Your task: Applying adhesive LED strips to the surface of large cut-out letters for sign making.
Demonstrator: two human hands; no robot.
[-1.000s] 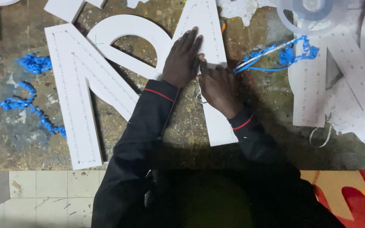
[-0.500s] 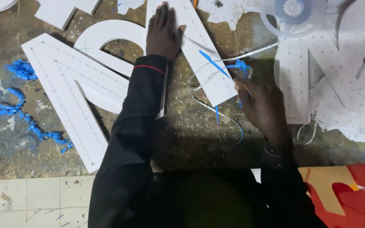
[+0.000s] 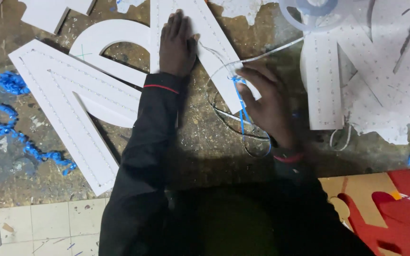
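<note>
My left hand [image 3: 176,45] lies flat, fingers together, on a long white letter-shaped panel [image 3: 214,47] that slants across the worktable. My right hand [image 3: 269,102] is at the panel's lower right end, fingers pinched on a thin white strip with blue backing [image 3: 243,114]. The strip runs up and right toward a clear reel [image 3: 316,12] at the top edge. Below my right hand it loops loosely over the table. Rows of small dots line the panel's edges.
Several other white letter panels lie around: an angular one [image 3: 62,109] at the left, a curved one [image 3: 110,47] beside it, dotted ones [image 3: 357,71] at the right. Blue shreds [image 3: 20,137] litter the left side of the stained table. Red and tan board [image 3: 385,208] sits lower right.
My left hand has slid up the panel and flattened. My right hand came away from it, swung out right, then returned to the panel's lower end with the strip. The view shifted.
</note>
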